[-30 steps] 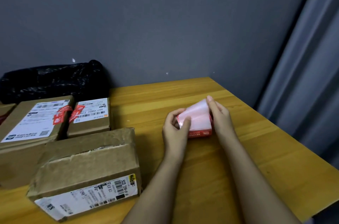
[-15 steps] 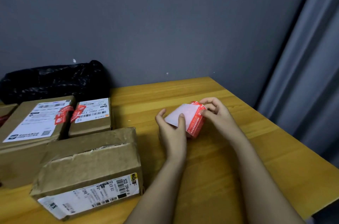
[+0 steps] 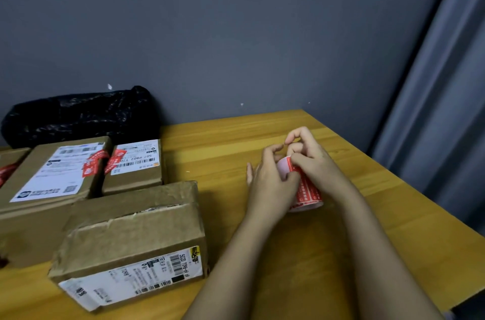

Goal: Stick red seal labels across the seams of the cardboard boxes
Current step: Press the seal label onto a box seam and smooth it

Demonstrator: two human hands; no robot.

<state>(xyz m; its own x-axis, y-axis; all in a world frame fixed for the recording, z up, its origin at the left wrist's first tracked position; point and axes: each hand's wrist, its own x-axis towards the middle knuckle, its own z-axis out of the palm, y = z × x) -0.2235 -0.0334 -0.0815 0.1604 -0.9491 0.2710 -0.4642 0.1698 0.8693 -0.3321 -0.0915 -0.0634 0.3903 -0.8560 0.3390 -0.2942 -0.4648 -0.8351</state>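
Observation:
A roll of red seal labels (image 3: 305, 192) is held above the wooden table (image 3: 393, 228), right of centre. My left hand (image 3: 270, 186) grips the roll from the left. My right hand (image 3: 312, 159) pinches at the roll's top edge with thumb and fingertips. A worn cardboard box (image 3: 131, 235) with a taped seam and a white shipping label lies near left. Behind it stand a large box (image 3: 44, 180) and a small box (image 3: 136, 167), each bearing red seal labels (image 3: 105, 162) at their adjoining edges.
A black plastic bag (image 3: 78, 115) lies against the grey wall at the back left. A grey curtain (image 3: 446, 110) hangs on the right past the table's edge. Another box edge with red on it (image 3: 8, 170) shows at far left.
The roll has been turned so its red printed side faces me. My right hand moved from the roll's side to its top edge and now pinches there; both hands shifted slightly.

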